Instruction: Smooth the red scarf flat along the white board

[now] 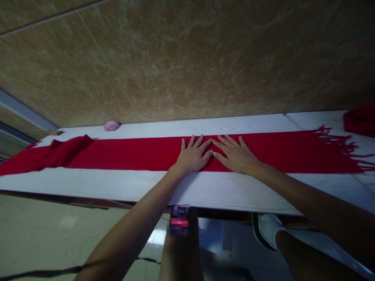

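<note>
Head view, left to right: 1 red scarf [131, 154] lies lengthwise along 1 white wooden surface [102, 185], its left end rumpled. Just behind it, near the tiled wall [175, 70], sits 1 small pink object [111, 125]. Below, 1 pixelated dark device [179, 221] shows over your leg [181, 259]. Your left hand [193, 155] and right hand [236, 154], 2 in all, rest flat mid-scarf, fingers spread wide, thumbs nearly meeting, covering some cloth. Rightward come 1 pale shoe [268, 228] below, the scarf's fringe [341, 146], and 1 dark red bundle [360, 120] behind.
</note>
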Demonstrator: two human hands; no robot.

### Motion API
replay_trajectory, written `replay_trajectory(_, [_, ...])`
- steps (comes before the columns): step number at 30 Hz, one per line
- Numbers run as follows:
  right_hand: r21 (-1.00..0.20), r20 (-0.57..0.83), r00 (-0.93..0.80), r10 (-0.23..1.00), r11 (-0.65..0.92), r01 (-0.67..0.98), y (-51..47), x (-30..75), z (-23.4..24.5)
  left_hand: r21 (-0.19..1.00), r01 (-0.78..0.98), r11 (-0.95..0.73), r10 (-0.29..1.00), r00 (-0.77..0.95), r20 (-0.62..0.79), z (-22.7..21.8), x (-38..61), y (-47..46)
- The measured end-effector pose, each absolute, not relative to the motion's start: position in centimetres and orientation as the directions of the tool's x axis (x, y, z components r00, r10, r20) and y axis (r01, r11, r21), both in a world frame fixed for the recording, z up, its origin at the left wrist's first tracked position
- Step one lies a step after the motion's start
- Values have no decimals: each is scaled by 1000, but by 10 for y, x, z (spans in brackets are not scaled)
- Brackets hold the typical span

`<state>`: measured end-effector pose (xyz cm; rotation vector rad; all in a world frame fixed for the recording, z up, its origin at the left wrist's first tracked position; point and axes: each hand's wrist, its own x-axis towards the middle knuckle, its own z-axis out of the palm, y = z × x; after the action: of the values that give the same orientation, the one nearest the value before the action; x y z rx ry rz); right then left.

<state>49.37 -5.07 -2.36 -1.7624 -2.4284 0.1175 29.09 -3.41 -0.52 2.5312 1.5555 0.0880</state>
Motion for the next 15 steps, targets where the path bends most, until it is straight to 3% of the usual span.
replay_trajectory(15, [-136, 58, -296, 953, 302, 944, -52, 492, -22, 221, 867, -448, 884, 466, -38, -4, 288, -34])
